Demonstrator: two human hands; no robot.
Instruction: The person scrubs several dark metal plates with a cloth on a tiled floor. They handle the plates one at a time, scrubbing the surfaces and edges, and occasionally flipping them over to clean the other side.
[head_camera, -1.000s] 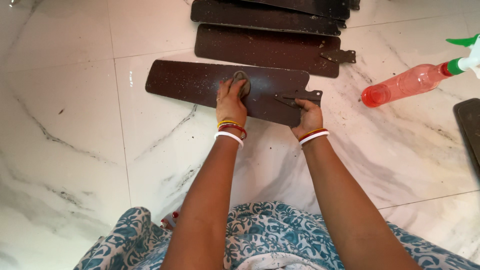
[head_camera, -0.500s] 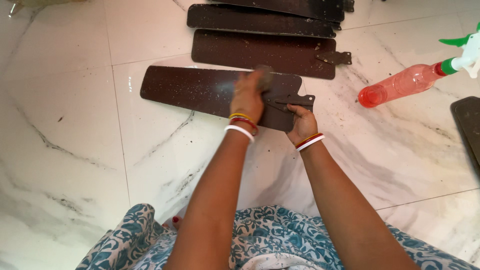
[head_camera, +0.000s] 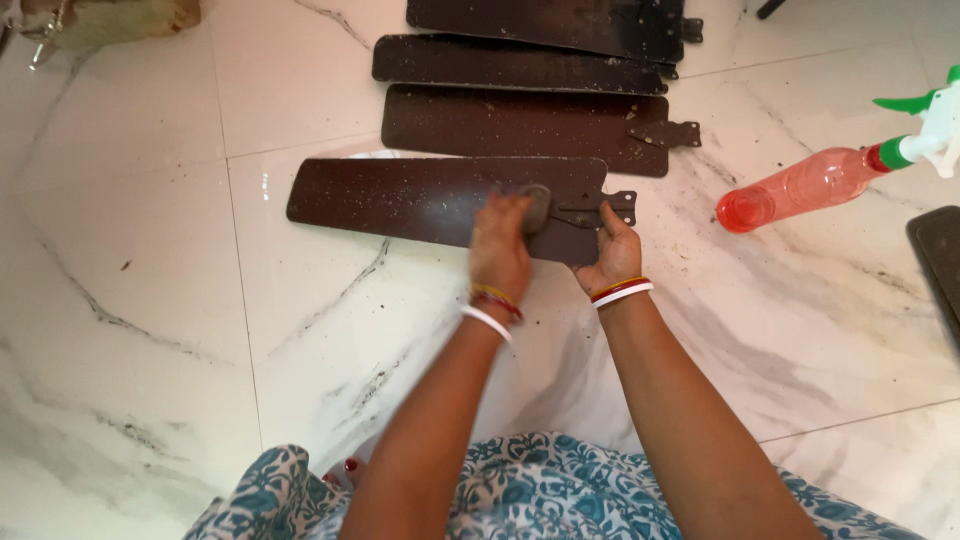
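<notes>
- Nearest fan blade (head_camera: 400, 198): dark brown, long and flat, lying on the white marble floor (head_camera: 150, 250) directly ahead of the person; dusty speckles across its top face.
- Left hand (head_camera: 500, 252): grip closed over a small grey-brown scrub pad (head_camera: 537, 205), pressing it onto the blade near the bracket end. Hand slightly blurred.
- Right hand (head_camera: 613, 252): grip pinching the blade's end edge just below the metal mounting bracket (head_camera: 600, 208), thumb on top; appears to pin the blade down.
- Handling judgement: blade looks stiff, thin and light; likely to skate on polished marble, especially if wet. Best hold is the bracket end, where the metal gives purchase. The long free tip would swing if the blade were lifted from one end.
- Scrub pad: appears soft and compressible, fits in the palm.
- Three more blades (head_camera: 520, 120) lie stacked edgewise beyond, parallel, apart from the first.
- Red spray bottle (head_camera: 800, 185) with green-white trigger lies on its side to the right, well apart from both hands.
</notes>
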